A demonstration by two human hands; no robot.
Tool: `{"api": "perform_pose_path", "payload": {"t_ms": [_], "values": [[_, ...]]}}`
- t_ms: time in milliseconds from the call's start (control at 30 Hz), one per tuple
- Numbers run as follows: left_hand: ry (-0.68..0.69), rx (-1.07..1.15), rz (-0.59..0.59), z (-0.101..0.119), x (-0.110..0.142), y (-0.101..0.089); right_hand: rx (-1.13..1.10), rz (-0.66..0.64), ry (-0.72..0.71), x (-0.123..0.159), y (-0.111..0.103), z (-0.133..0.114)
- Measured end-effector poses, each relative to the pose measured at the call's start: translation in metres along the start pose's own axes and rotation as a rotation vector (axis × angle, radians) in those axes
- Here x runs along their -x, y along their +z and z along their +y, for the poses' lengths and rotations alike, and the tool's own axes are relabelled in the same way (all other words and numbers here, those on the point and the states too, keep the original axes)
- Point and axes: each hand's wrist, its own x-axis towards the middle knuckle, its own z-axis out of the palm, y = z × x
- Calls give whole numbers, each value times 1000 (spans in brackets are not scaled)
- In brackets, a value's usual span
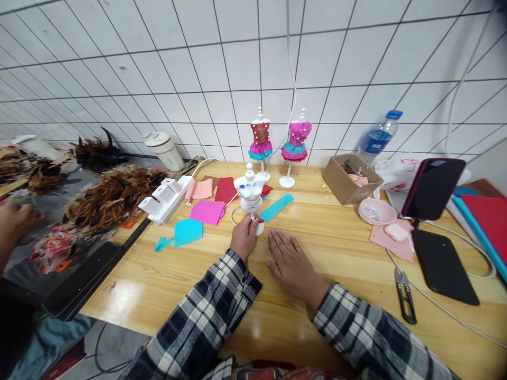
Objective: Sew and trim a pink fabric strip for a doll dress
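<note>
While our left fingers (246, 228) clamp the bare mannequin (250, 188) by its stem (252, 216), it stands on the tabletop (336, 232) beside the teal strip (278, 208); our right hand (295, 268) lies flat, fingers slightly apart.

Open tabletop (343, 243) mid-right, white mannequin (249, 187) blocking centre

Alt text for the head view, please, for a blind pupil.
A person's left hand holds upright a small white torso-shaped mannequin; the right hand lies flat on a pale wooden table. Behind stand two similar mannequins dressed in pink, blue and red.
</note>
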Motion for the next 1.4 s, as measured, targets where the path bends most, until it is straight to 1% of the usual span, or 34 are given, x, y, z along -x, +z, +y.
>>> {"api": "perform_pose_path", "payload": {"t_ms": [100, 167, 267, 400, 567, 767, 900, 967, 1033, 1067, 1100, 1167, 1200, 1233, 1267, 1300, 1333, 1400], "values": [[1, 4, 0, -1, 0, 0, -40, 5, -33, -4, -11, 18], [-5, 6, 10, -1, 0, 0, -69, -14, -59, -9, -18, 30], [-14, 10, 23, 0, -2, 0, -113, -50, -64, -19, -21, 37], [-7, 7, 25, -1, -2, 1, -174, -19, 31, -27, -14, 29], [4, -4, 42, -4, -2, 3, -135, 28, 97, -24, -9, 12], [26, -13, 73, -5, -1, 2, -32, 14, 46, -17, -11, -1], [49, -18, 92, -2, 5, -1, -1, 2, -6, 1, -14, -8], [59, -8, 96, -1, 9, -3, -10, 5, -10, 11, -22, -3], [60, 8, 102, 1, 14, -3, -26, 28, 24, 17, -43, 12], [58, 18, 105, 2, 16, -3, -31, 55, 56, 18, -59, 24], [55, 30, 105, 3, 18, -2, -28, 96, 101, 17, -78, 38], [54, 55, 92, 7, 22, 1, 2, 214, 196, 12, -125, 71], [57, 68, 79, 10, 24, 4, 28, 299, 256, 8, -149, 88], [64, 81, 61, 13, 26, 6, 67, 409, 332, 4, -172, 104], [73, 92, 42, 17, 28, 9, 115, 478, 407, 0, -192, 120], [84, 102, 20, 22, 29, 13, 159, 499, 467, -4, -208, 135], [95, 111, -2, 27, 30, 16, 209, 493, 502, -9, -219, 148], [116, 121, -48, 37, 30, 24, 275, 456, 545, -21, -229, 169]]}}
